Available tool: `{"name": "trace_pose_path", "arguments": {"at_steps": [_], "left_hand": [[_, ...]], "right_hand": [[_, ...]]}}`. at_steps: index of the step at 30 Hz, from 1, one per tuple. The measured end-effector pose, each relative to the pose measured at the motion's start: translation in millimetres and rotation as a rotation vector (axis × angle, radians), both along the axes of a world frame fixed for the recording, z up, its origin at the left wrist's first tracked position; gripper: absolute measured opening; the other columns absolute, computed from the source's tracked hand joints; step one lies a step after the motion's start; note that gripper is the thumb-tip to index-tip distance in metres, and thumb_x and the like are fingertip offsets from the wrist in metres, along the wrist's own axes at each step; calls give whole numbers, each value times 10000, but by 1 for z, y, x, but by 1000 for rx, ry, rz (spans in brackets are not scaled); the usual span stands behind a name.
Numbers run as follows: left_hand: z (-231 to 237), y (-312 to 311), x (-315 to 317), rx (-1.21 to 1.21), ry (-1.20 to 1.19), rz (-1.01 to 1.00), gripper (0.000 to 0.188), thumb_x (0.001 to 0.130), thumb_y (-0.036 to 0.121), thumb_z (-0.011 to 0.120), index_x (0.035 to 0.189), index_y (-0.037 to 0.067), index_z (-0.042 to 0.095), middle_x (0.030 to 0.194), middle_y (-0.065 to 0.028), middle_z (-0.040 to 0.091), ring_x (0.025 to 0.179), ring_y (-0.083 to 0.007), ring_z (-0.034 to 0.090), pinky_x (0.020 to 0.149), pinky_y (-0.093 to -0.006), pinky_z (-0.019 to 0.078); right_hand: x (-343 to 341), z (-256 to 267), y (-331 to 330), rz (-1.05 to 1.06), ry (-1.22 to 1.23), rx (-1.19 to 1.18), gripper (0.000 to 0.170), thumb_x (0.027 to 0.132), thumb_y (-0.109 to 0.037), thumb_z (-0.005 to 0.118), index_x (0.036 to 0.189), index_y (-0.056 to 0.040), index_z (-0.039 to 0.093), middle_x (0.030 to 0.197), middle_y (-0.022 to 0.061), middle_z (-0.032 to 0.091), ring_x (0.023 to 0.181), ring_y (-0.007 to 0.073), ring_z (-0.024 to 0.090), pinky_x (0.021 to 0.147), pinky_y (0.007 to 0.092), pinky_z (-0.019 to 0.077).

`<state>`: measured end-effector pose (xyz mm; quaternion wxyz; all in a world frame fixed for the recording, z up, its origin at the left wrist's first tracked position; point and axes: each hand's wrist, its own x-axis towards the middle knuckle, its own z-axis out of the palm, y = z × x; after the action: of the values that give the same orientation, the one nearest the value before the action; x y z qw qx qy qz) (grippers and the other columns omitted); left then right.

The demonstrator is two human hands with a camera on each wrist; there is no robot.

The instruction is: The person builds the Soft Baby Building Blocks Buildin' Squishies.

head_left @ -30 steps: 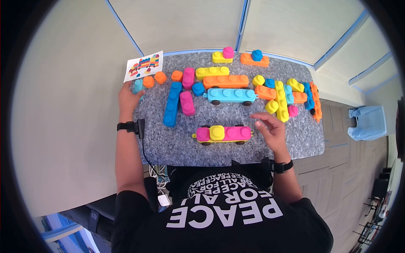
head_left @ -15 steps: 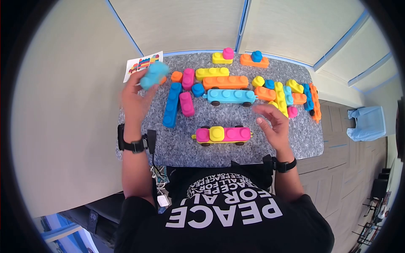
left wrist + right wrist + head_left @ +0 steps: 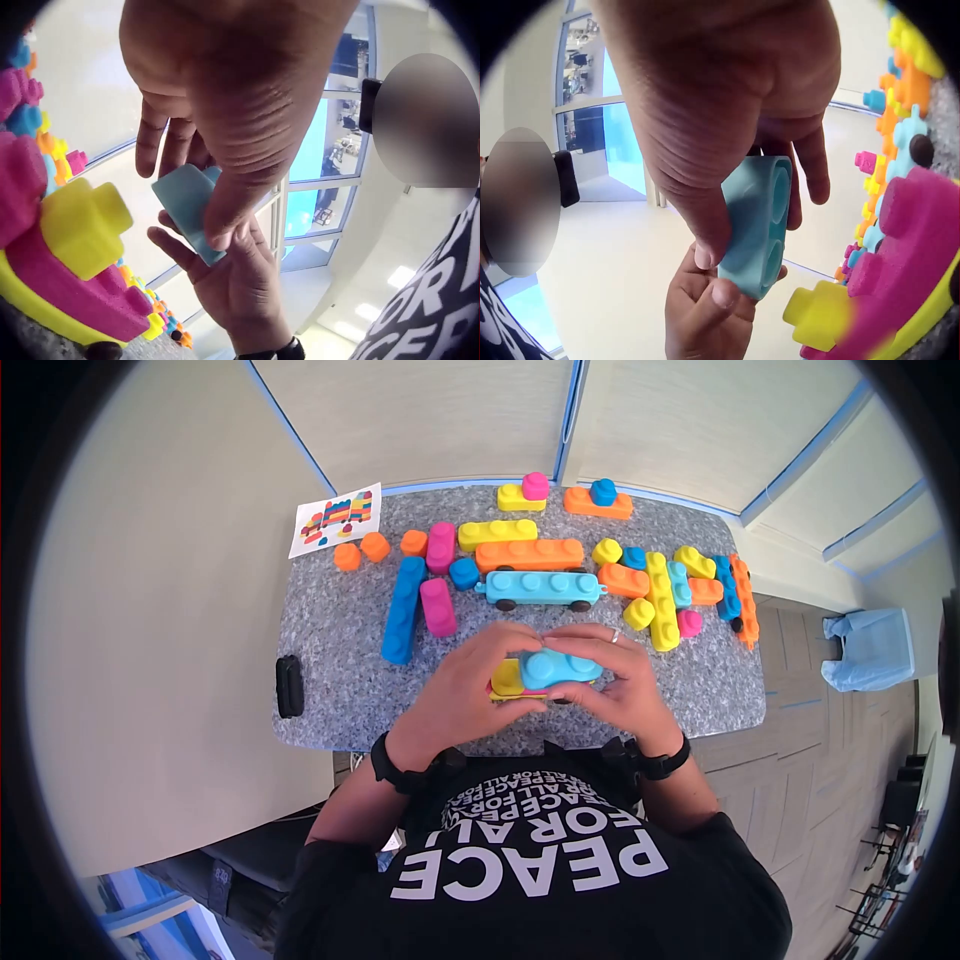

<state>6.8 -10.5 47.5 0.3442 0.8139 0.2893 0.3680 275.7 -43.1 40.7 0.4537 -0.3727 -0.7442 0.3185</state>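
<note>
- The left hand (image 3: 455, 688) grasps the light blue block (image 3: 560, 670), its thumb pressed to one long side and its fingers reaching behind.
- The right hand (image 3: 632, 688) pinches the same block from three o'clock in the head view, thumb opposite bent fingers; a ring circles one finger.
- The block is oblong with rounded studs on top; the right wrist view shows two round hollows in its smooth, matte underside.
- It is held above the pink-and-yellow car (image 3: 79, 304), apart from the studs.
- The car has a curved yellow base with dark wheels; its yellow cube (image 3: 507, 677) lies at nine o'clock from the block.
- From the block, a light blue wheeled base (image 3: 540, 588) lies at twelve o'clock, a long yellow block (image 3: 661, 603) at two, a printed paper (image 3: 336, 521) at ten.
- Beneath everything, the tabletop (image 3: 335, 605) is speckled grey.
</note>
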Motion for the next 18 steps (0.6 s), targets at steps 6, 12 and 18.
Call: {"name": "trace_pose_path", "arguments": {"at_steps": [6,12,18], "left_hand": [[-34,9,-17,22,139,23,775,789,291,1080,1452,90,733,1466,-157,766,1341,-376,756,1116,-476,603],[-64,13,-20,-210,138,-46,648,824,252,1032,1389,89,761,1326,-146,813,1233,-387,782,1071,-474,615],[-66,11,-19,-197,119,-37,594,852,180,997,1392,100,764,1305,-132,833,1165,-372,810,1011,-447,640]], "right_hand": [[13,-34,-9,-119,29,-83,498,875,-131,1007,1338,-45,844,1346,175,837,1251,333,805,1076,436,621],[5,-44,-12,-104,15,-80,482,891,-116,995,1341,-47,838,1344,174,833,1246,337,809,1072,437,627],[3,-50,-14,-103,33,-114,485,901,-127,991,1355,-51,838,1356,174,833,1266,339,801,1095,443,616]]}}
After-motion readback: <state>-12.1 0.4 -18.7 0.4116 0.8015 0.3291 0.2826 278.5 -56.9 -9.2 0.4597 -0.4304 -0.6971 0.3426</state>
